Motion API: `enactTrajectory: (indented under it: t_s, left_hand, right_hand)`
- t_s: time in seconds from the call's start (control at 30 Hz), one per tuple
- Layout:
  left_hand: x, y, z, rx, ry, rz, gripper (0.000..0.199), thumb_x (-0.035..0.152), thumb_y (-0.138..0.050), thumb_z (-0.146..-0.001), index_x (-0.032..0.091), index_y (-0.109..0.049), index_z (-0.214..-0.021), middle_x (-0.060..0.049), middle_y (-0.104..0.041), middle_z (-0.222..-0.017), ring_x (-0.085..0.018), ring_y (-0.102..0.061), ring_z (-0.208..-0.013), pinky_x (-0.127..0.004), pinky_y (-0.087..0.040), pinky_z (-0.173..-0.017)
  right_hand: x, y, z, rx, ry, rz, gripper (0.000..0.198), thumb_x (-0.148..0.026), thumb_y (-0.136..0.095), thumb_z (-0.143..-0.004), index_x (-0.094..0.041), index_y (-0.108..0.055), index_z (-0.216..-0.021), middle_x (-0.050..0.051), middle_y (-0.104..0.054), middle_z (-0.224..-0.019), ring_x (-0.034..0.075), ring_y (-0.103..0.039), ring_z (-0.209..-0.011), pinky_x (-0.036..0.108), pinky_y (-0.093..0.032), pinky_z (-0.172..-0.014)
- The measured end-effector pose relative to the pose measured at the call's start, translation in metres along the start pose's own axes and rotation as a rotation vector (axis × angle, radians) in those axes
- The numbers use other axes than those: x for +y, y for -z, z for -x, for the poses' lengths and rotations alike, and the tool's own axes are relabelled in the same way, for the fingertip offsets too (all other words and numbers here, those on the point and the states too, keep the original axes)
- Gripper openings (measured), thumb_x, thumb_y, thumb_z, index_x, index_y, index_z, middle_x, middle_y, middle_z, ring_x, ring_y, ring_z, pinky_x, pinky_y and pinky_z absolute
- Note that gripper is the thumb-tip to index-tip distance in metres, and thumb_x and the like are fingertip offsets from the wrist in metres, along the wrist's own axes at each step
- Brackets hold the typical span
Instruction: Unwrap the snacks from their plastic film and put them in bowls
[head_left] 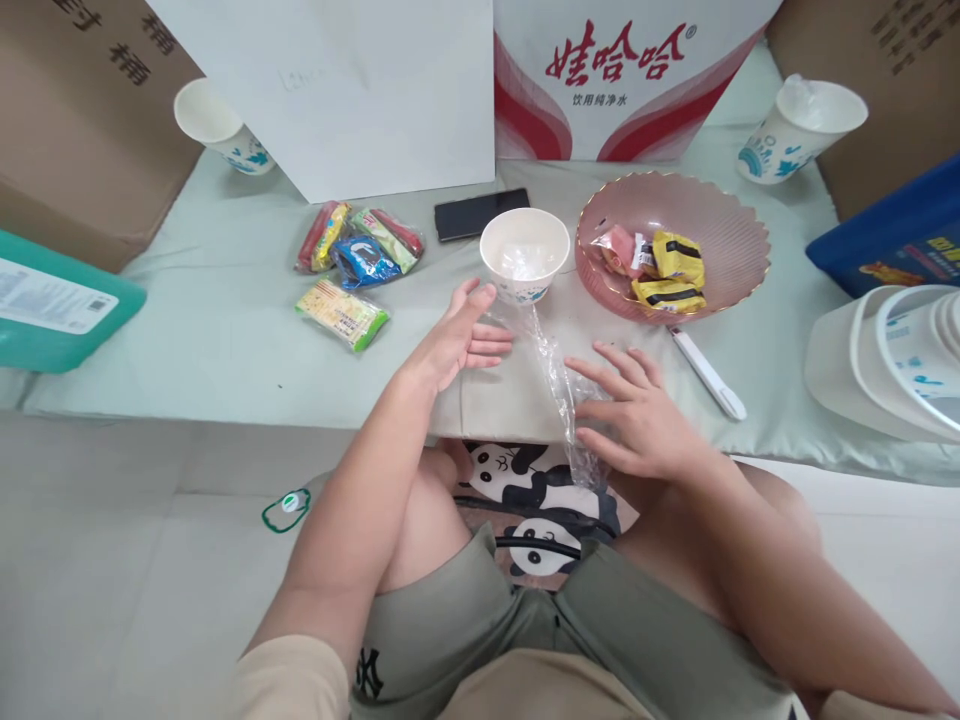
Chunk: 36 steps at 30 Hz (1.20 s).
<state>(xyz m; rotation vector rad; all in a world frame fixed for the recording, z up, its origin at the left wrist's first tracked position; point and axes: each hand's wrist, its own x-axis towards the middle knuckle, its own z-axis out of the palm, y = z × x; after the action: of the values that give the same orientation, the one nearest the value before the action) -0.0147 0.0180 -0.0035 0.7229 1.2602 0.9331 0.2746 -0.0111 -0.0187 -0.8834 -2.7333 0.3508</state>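
A white paper cup (pixel 526 262) with blue print stands upright on the cloth in front of me, some clear plastic showing inside it. My left hand (pixel 471 340) is just below the cup, its fingers apart, with the thumb close to the cup's lower wall; I cannot tell whether it touches. A crumpled clear plastic film (pixel 553 375) trails from near the cup down over the table edge. Over that film's right side hovers or rests my right hand (pixel 626 410), palm down with spread fingers. A black phone (pixel 480 214) lies behind the cup.
Right of the cup sits a pink scalloped bowl (pixel 739 235) with wrapped snacks, and a white-handled utility knife (pixel 709 375) beside it. Snack packets (pixel 360 245) lie at left. White boxes (pixel 397 100) stand behind. Cups (pixel 802 130) and nested white buckets (pixel 836 365) are at right.
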Motion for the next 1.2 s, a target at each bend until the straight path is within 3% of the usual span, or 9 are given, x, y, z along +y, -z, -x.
enactTrajectory:
  t_s: [0.17, 0.33, 0.43, 0.53, 0.7, 0.8, 0.9, 1.07, 1.2]
  left_hand:
    - [-0.011, -0.029, 0.011, -0.124, -0.012, -0.012, 0.105, 0.051, -0.083, -0.075, 0.032, -0.023, -0.159, -0.014, -0.074, -0.118, -0.033, -0.072, -0.112, -0.046, -0.057, -0.091]
    - [-0.021, -0.051, 0.003, 0.077, -0.138, -0.072, 0.075, 0.013, -0.071, -0.078, 0.025, -0.04, -0.146, -0.004, -0.074, -0.09, -0.02, -0.073, -0.078, -0.033, -0.056, -0.074]
    - [-0.019, -0.053, 0.004, 0.102, -0.23, -0.017, 0.069, 0.008, -0.061, -0.076, 0.025, -0.042, -0.14, -0.002, -0.074, -0.085, -0.015, -0.07, -0.065, -0.026, -0.052, -0.063]
    - [-0.015, -0.053, 0.011, -0.011, -0.261, 0.026, 0.077, 0.011, -0.06, -0.073, 0.025, -0.036, -0.144, 0.0, -0.076, -0.084, -0.014, -0.069, -0.059, -0.023, -0.047, -0.053]
    - [-0.017, -0.059, 0.016, -0.179, -0.312, -0.094, 0.089, 0.014, -0.065, -0.07, 0.025, -0.026, -0.15, 0.0, -0.078, -0.087, -0.013, -0.07, -0.057, -0.02, -0.043, -0.048]
    - [-0.019, -0.058, 0.011, -0.126, -0.353, -0.141, 0.087, 0.012, -0.063, -0.071, 0.028, -0.028, -0.149, 0.002, -0.079, -0.089, -0.009, -0.065, -0.051, -0.019, -0.038, -0.045]
    - [-0.019, -0.054, 0.006, 0.011, -0.375, -0.06, 0.077, 0.017, -0.066, -0.075, 0.029, -0.035, -0.145, 0.001, -0.079, -0.09, -0.007, -0.059, -0.047, -0.019, -0.033, -0.042]
    - [-0.019, -0.056, 0.006, -0.136, -0.164, 0.05, 0.054, 0.046, -0.08, -0.072, 0.021, -0.059, -0.115, -0.008, -0.077, -0.108, -0.019, -0.073, -0.087, -0.026, -0.054, -0.064]
    - [-0.021, -0.063, 0.006, -0.029, -0.18, -0.07, 0.027, 0.03, -0.081, -0.071, 0.019, -0.061, -0.087, -0.002, -0.07, -0.087, -0.012, -0.067, -0.074, -0.022, -0.049, -0.059]
  right_hand:
    - [-0.019, -0.014, -0.006, -0.026, -0.023, 0.062, 0.024, -0.036, -0.055, -0.098, -0.023, -0.073, -0.089, 0.005, -0.055, -0.156, 0.037, -0.04, -0.149, 0.062, -0.024, -0.12]
    - [-0.026, -0.018, -0.006, 0.022, -0.047, -0.072, 0.023, -0.034, -0.057, -0.096, -0.022, -0.071, -0.083, 0.008, -0.057, -0.153, 0.04, -0.04, -0.149, 0.068, -0.027, -0.117]
    - [-0.017, -0.016, -0.006, 0.237, -0.104, -0.348, 0.021, -0.039, -0.057, -0.095, -0.023, -0.07, -0.089, 0.011, -0.067, -0.135, 0.036, -0.053, -0.136, 0.062, -0.037, -0.112]
    - [-0.006, -0.014, -0.009, 0.498, -0.372, -0.751, 0.035, -0.049, -0.062, -0.09, -0.026, -0.063, -0.116, 0.012, -0.067, -0.124, 0.028, -0.064, -0.116, 0.051, -0.053, -0.1]
    - [-0.004, -0.014, -0.018, 0.169, -0.613, -1.423, 0.05, -0.06, -0.073, -0.076, -0.025, -0.065, -0.111, 0.007, -0.072, -0.101, 0.022, -0.071, -0.086, 0.039, -0.06, -0.076]
    - [-0.007, -0.012, -0.024, 0.225, -0.69, -1.359, 0.037, -0.054, -0.077, -0.073, -0.022, -0.067, -0.088, 0.002, -0.068, -0.074, 0.017, -0.066, -0.065, 0.033, -0.057, -0.066]
    - [-0.007, -0.01, -0.028, 0.412, -0.71, -1.294, 0.033, -0.051, -0.075, -0.075, -0.023, -0.063, -0.087, -0.001, -0.066, -0.073, 0.013, -0.062, -0.057, 0.03, -0.054, -0.06]
    - [-0.005, -0.012, -0.032, 0.489, -0.6, -1.267, 0.035, -0.05, -0.076, -0.077, -0.025, -0.056, -0.09, -0.001, -0.065, -0.09, 0.014, -0.065, -0.071, 0.029, -0.054, -0.062]
    - [-0.001, -0.017, -0.033, 0.467, -0.572, -1.285, 0.036, -0.054, -0.077, -0.075, -0.024, -0.058, -0.079, 0.002, -0.063, -0.096, 0.017, -0.062, -0.084, 0.034, -0.056, -0.072]
